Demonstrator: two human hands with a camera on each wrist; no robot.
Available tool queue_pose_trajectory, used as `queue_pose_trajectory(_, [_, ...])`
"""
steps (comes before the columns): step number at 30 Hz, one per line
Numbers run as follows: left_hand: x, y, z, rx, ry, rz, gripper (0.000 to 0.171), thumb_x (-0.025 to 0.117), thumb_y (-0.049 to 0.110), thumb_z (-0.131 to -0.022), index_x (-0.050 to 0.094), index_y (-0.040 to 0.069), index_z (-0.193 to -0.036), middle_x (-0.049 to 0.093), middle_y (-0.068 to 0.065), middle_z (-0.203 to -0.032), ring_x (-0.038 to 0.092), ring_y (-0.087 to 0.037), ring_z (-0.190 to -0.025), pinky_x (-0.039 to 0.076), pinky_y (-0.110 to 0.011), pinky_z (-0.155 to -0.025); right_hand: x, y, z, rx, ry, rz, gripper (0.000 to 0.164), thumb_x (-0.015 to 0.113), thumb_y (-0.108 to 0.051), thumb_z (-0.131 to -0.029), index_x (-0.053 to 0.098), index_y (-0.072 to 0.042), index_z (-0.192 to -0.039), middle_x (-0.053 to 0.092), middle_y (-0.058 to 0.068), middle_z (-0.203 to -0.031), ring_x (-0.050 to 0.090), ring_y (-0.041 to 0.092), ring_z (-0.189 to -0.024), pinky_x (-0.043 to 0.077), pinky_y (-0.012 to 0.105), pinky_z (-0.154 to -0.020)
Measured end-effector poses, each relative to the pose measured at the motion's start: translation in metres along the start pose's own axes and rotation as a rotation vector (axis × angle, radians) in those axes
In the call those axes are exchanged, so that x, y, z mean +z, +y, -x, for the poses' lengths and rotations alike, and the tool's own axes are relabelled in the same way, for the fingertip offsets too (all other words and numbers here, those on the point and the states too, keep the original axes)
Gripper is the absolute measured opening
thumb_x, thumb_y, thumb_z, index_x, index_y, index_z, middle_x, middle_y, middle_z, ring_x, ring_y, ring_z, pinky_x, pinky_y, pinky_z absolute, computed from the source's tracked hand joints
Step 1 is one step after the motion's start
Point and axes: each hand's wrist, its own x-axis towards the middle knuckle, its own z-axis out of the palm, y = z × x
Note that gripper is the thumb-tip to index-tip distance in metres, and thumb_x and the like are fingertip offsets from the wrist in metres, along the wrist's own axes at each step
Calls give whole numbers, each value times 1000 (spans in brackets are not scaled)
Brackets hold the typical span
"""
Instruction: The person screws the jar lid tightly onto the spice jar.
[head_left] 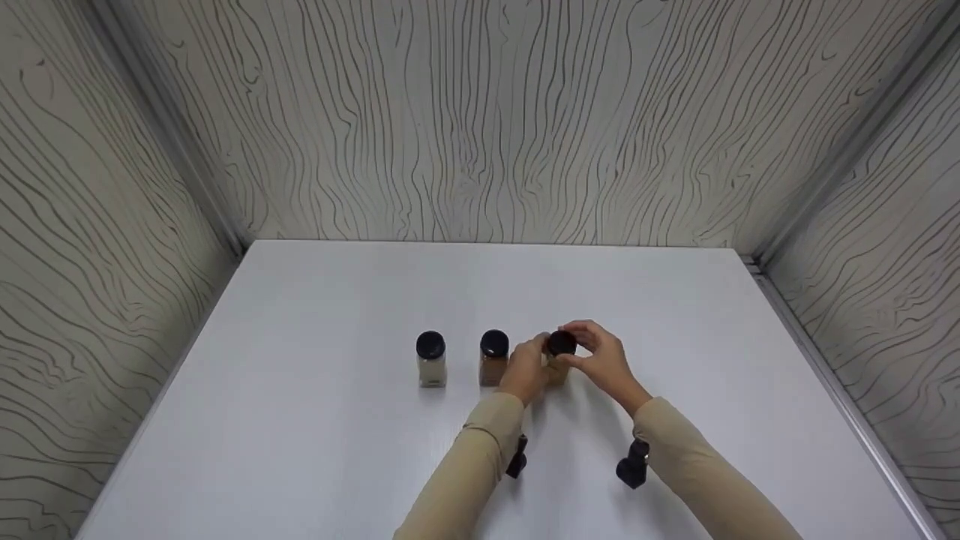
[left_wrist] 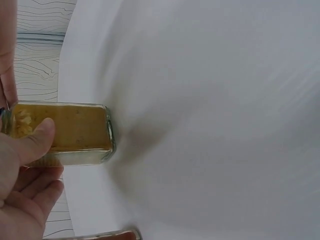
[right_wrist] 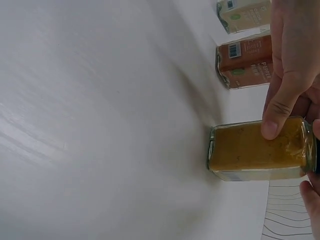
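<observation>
A square glass spice jar (left_wrist: pixel 77 127) of yellow-brown powder stands upright at the white table top, its base beside its shadow. My left hand (head_left: pixel 527 367) grips the jar's body, the thumb flat against the glass. My right hand (head_left: pixel 604 364) holds the black lid (head_left: pixel 562 343) at the top, thumb and fingers on either side of it. The lid sits on the jar's neck; whether it is loose cannot be told. Just left of my left hand stands a jar of reddish-brown spice (head_left: pixel 492 369), labelled with pepper, its black lid on.
Farther left stands a jar of pale powder (head_left: pixel 432 370) with a black lid. The white table (head_left: pixel 315 420) is bordered by wood-grain panels (head_left: pixel 465 120) at the back and sides. Black wrist devices (head_left: pixel 633 466) hang under both sleeves.
</observation>
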Motion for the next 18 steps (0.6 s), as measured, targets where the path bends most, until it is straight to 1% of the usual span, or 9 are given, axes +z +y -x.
queue_pose_trajectory(3, [-1,0,0,8,11,6,39,71,-7,-74,63,4,-111,73,-11,-99,69,-22,-95,57,-31,-84,1,-1,-1,-3,20,9,44,78,3,-73,62,2,-114,67,20,-119,63,34,-117,51,39,-105])
queue_pose_trajectory(5, [-1,0,0,6,12,8,41,71,-8,-74,63,5,-112,73,-11,-100,69,-22,-97,57,-31,-86,1,-2,-2,-6,35,21,43,78,3,-72,63,2,-112,68,20,-116,64,34,-115,52,39,-104])
queue_pose_trajectory(10, [0,0,0,1,15,21,39,70,-7,-77,62,4,-114,73,-10,-101,68,-21,-97,56,-31,-86,1,-2,-3,-13,60,59,41,80,2,-70,64,0,-109,69,18,-111,66,33,-111,53,40,-102])
queue_pose_trajectory(14, [2,1,0,-36,8,21,39,69,-5,-79,62,5,-116,73,-9,-103,68,-20,-98,56,-30,-87,3,-1,-2,-7,72,62,41,80,1,-71,63,1,-108,69,19,-111,66,34,-111,52,41,-103])
queue_pose_trajectory(18, [3,2,1,-71,8,38,37,67,-5,-82,63,6,-117,73,-10,-107,68,-21,-104,56,-33,-92,5,-1,-1,-12,95,72,39,80,0,-72,62,2,-107,69,20,-110,66,34,-110,51,44,-104])
